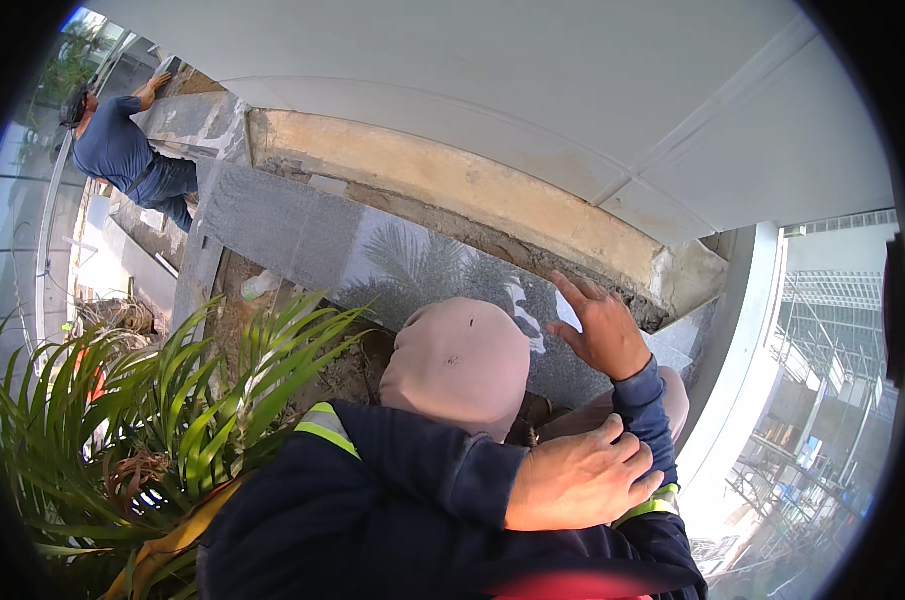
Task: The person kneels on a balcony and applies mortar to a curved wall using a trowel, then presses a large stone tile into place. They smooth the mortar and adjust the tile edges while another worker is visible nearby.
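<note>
My right hand (605,328) is raised over the dark grey stone slab (283,225), its fingers spread and nothing in them. Below it, my left hand (583,478) crosses in front of my right forearm. Its fingers are loosely bent and apart, with the tips against or close to the right sleeve (647,402); no object shows in them. The slab is long, speckled and wet-looking in places, with pale patches near my right hand. My bent knee (458,365) in pinkish trousers covers part of its near edge.
A bare tan ledge (453,180) with rough mortar runs behind the slab, under a grey panelled wall (533,90). A leafy plant (203,420) crowds my left. Another person (133,150) in blue works at the far left. A white frame (748,390) and glass stand on the right.
</note>
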A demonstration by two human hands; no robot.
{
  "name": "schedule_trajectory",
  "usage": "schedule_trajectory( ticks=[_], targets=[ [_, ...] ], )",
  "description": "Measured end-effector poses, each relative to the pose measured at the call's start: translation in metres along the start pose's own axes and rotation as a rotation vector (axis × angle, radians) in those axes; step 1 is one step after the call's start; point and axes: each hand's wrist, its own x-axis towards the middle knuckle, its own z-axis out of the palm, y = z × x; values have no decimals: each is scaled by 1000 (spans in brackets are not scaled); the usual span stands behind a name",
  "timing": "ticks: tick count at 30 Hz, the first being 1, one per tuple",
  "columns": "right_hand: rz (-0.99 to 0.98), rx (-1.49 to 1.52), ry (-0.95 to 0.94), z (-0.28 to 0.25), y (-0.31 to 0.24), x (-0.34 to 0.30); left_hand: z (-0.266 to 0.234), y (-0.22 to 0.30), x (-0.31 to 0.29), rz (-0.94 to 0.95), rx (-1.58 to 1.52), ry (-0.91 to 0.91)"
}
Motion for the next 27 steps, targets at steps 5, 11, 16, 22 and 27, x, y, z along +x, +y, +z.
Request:
schedule_trajectory(
  ticks=[5, 11, 16, 22, 27],
  targets=[
    [-19, 17, 33, -4, 4, -1, 4, 2, 1, -29, 103, 27],
    [15, 17, 11, -6, 1, -4, 4, 2, 0, 0, 63, -14],
    [3, 19, 14, -7, -3, 0, 23, 0, -2, 49, 56, -34],
    [17, 64, -14, -7, -6, 2, 33, -1, 0, 65, 116, 42],
    [7, 60, -1, -11, -4, 0, 40, -1, 1, 96, 82, 30]
  ],
)
